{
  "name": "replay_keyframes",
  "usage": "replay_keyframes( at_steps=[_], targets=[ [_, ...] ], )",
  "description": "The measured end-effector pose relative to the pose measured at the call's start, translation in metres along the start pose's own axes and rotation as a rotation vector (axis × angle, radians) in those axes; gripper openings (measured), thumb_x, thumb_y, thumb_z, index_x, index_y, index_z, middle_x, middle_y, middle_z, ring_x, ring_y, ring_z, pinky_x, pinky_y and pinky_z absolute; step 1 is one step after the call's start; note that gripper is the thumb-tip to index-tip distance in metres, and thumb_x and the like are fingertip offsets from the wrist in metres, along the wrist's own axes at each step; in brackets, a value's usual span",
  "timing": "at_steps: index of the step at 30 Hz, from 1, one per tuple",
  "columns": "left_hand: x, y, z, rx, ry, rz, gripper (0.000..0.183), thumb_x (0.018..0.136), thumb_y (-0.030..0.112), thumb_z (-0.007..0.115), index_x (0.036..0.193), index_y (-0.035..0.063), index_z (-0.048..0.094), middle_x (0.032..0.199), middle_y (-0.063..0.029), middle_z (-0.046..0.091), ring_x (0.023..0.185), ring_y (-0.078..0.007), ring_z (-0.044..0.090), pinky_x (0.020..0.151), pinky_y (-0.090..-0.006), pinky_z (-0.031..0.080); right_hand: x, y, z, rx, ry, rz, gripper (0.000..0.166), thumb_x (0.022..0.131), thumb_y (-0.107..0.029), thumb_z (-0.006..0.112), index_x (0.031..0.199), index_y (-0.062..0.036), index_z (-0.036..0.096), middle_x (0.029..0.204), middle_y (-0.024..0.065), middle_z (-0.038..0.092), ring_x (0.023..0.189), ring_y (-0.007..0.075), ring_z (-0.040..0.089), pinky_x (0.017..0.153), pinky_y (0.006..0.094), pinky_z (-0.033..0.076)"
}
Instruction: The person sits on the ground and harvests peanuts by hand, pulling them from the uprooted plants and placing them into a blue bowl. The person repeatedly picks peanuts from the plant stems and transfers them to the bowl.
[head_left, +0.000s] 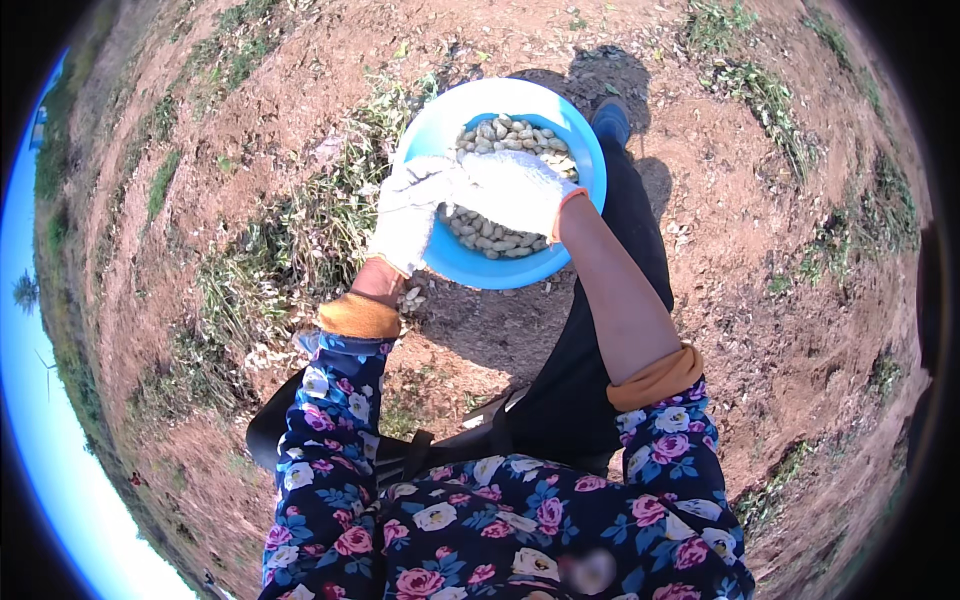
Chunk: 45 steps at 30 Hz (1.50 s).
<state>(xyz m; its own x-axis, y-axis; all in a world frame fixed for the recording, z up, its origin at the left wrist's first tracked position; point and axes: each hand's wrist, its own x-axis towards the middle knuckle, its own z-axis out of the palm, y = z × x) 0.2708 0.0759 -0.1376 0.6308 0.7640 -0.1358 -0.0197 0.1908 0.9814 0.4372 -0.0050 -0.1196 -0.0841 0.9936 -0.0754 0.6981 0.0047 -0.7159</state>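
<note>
A blue plastic basin (495, 274) sits before me between my legs, with unshelled peanuts (499, 236) in it. My left hand (412, 199), in a white knit glove, reaches over the basin's left side. My right hand (517, 187), gloved the same way, is above the peanuts and covers the middle of the heap. Both sets of fingers meet near the basin's centre-left. Strong glare washes out the gloves, so I cannot tell whether anything is held between them.
Pulled plants with dried leaves and stems (300, 236) are heaped left of the basin. A few peanuts (411, 300) lie on the soil beneath my left wrist. My shoe (612, 120) is beyond the basin's right rim. More plants (772, 112) lie in a row at right.
</note>
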Motion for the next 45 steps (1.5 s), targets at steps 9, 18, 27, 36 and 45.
replay_keyframes(
  at_steps=[9,18,27,36,45],
  targets=[
    [-0.053,0.06,-0.026,0.482,-0.887,-0.461,0.03,0.078,0.017,0.073,0.102,0.0022,0.065,0.094,-0.0108,0.066,0.084,-0.0197,0.065,0.075,-0.0311,0.05,-0.002,0.056,0.017,-0.408,0.367,0.261,0.048,0.093,-0.043,0.041,0.131,-0.0157,0.052,0.137,0.0079,0.048,0.124,0.0264,0.047,0.105,0.0376,0.037],
    [-0.003,-0.038,-0.011,1.594,-0.763,0.452,0.021,0.081,0.013,0.056,0.094,0.0216,0.071,0.085,-0.0074,0.064,0.078,-0.0273,0.064,0.071,-0.0414,0.051,-0.008,0.024,0.012,-0.338,0.258,0.18,0.036,0.086,-0.029,0.047,0.114,-0.0115,0.063,0.112,0.0147,0.064,0.099,0.0304,0.063,0.085,0.0426,0.05],
    [0.007,-0.061,-0.019,1.352,-0.574,0.21,0.017,0.077,0.017,0.063,0.093,0.0181,0.068,0.085,-0.0075,0.064,0.084,-0.0282,0.062,0.075,-0.0406,0.05,0.004,0.021,0.005,-0.305,-0.052,0.295,0.046,0.084,-0.038,0.052,0.124,-0.0154,0.056,0.124,0.0118,0.058,0.116,0.0288,0.054,0.101,0.0403,0.04],
    [-0.011,0.025,-0.006,0.254,-0.182,0.015,0.014,0.086,0.007,0.062,0.097,-0.0004,0.064,0.088,-0.0073,0.066,0.079,-0.0125,0.06,0.073,-0.0256,0.048,0.014,0.014,0.019,-0.071,-0.161,0.044,0.054,0.089,-0.042,0.05,0.137,-0.0168,0.044,0.132,0.0119,0.052,0.122,0.0301,0.048,0.103,0.0406,0.037],
    [-0.012,0.021,-0.019,-0.028,-0.208,0.022,0.01,0.087,0.007,0.06,0.094,0.0,0.059,0.086,-0.0091,0.063,0.077,-0.0164,0.059,0.074,-0.03,0.048,0.005,-0.002,0.002,-0.15,-0.078,-0.037,0.043,0.092,-0.03,0.047,0.131,-0.0117,0.05,0.126,0.0123,0.056,0.116,0.0284,0.053,0.097,0.0414,0.042]
  ],
)
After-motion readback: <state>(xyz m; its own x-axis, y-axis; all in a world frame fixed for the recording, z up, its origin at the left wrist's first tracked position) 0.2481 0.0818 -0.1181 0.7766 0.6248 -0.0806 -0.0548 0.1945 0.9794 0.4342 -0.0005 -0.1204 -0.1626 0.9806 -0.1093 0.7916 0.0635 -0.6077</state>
